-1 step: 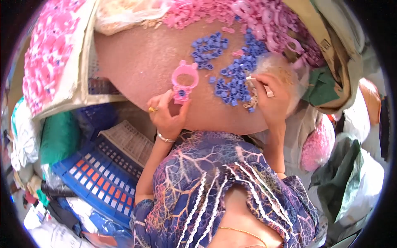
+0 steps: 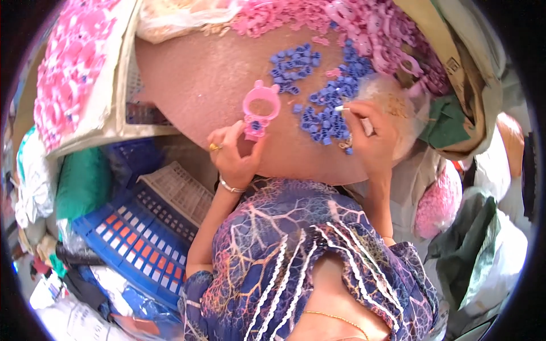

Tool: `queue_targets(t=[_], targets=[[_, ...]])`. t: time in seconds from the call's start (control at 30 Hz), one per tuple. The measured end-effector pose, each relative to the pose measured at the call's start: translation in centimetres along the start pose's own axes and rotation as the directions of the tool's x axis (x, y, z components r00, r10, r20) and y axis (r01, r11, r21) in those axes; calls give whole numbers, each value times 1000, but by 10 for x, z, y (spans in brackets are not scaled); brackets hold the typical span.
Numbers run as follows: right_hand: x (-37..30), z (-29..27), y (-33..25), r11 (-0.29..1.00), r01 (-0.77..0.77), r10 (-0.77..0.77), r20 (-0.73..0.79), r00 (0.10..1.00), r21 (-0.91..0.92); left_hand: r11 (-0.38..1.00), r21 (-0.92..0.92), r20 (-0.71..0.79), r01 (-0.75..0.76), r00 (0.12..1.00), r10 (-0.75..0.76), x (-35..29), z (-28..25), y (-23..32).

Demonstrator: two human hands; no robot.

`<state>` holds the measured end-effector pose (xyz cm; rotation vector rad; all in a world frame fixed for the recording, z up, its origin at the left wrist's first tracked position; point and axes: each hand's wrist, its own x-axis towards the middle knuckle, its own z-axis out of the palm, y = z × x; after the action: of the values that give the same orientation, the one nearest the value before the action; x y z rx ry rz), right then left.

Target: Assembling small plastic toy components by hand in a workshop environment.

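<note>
The left hand (image 2: 234,156) pinches a pink ring-shaped plastic piece (image 2: 260,111) in its grip, while the right hand (image 2: 372,136) pinches among small blue pieces (image 2: 324,122) on the bench (image 2: 199,79).

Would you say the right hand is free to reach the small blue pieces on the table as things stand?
Probably yes. The right hand already rests at the edge of the blue pieces on the table, with nothing between them. The left hand holds the pink ring off to the side.

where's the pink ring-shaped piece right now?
Head view, just left of centre: the pink ring-shaped piece is pinched at its lower end by the left hand, above the round board, left of the blue pieces.
</note>
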<state>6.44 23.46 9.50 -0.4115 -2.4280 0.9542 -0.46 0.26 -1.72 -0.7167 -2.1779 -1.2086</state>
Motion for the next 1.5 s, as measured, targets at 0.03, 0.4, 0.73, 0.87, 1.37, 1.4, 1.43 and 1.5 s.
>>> queue_targets(t=[0.03, 0.4, 0.73, 0.87, 1.37, 1.4, 1.43, 1.5], targets=[[-3, 11, -6, 993, 59, -65, 46, 997, 106, 1000, -4, -2, -6, 1000, 6, -1, 0, 1], [-20, 87, -24, 869, 495, -492, 96, 865, -12, 989, 96, -79, -111, 990, 118, 6, -2, 9], [-26, 90, -28, 869, 481, -475, 81, 876, -115, 967, 143, -97, -211, 969, 226, 3, 0, 5], [-26, 87, -35, 917, 398, -391, 129, 911, -37, 987, 74, -120, -144, 981, 152, 0, -1, 5], [-26, 94, -25, 910, -266, 161, 319, 934, 320, 962, -8, -144, -272, 953, 268, 2, -1, 1], [-26, 94, -24, 865, -350, 223, 349, 910, 360, 962, -10, -144, -272, 953, 268, 1, -1, 1], [-26, 92, -26, 865, -350, 224, 347, 911, 360, 966, -19, -134, -258, 958, 253, 0, -2, 1], [-24, 85, -35, 952, -247, 186, 296, 937, 181, 969, -25, -123, -247, 962, 242, 0, -3, 0]])
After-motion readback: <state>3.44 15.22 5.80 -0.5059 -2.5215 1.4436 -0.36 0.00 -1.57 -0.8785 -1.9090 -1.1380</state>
